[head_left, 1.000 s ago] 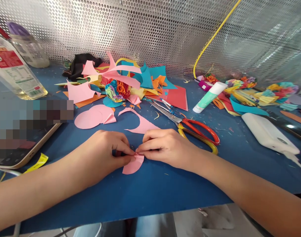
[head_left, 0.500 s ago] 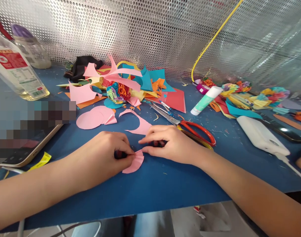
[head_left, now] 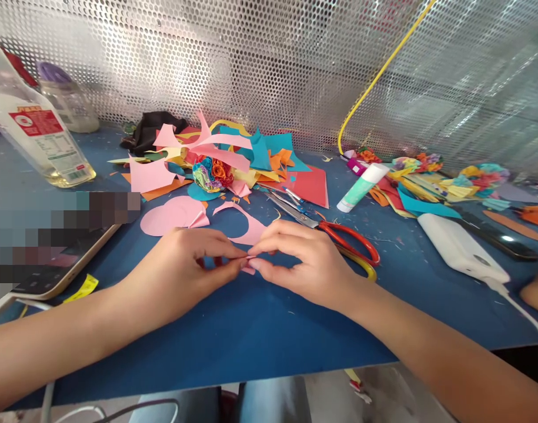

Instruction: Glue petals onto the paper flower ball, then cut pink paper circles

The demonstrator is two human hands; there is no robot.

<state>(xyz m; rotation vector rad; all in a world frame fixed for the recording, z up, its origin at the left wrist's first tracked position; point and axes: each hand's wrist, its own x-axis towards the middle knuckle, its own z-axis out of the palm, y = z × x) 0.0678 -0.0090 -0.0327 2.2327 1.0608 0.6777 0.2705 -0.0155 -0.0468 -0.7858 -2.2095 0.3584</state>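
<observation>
Between the fingertips of both hands is a small piece of pink paper (head_left: 249, 270), mostly covered by the fingers. My left hand (head_left: 202, 258) pinches it from the left. From the right, my right hand (head_left: 299, 258) pinches it too, thumb and forefinger almost meeting the left ones. Just behind the hands lies a pink paper offcut (head_left: 253, 230) with a round cut-out. Flat pink paper circles (head_left: 167, 216) overlap to the left of it, a folded pink piece at their edge. Scissors (head_left: 350, 238) with red and yellow handles rest beside my right hand.
Coloured paper scraps (head_left: 269, 150) and a crinkled paper flower ball (head_left: 212, 174) lie at the back. A glue stick (head_left: 363, 188) and a white power bank (head_left: 463, 247) are on the right. Left stand a tilted clear bottle (head_left: 43, 135) and a phone (head_left: 66, 270). Another person's hand (head_left: 535, 294) shows at the right edge.
The pink paper circle, spread below my left hand before, is now gathered small between the fingertips. My right hand has closed on it, and both hands meet. The view has shifted slightly.
</observation>
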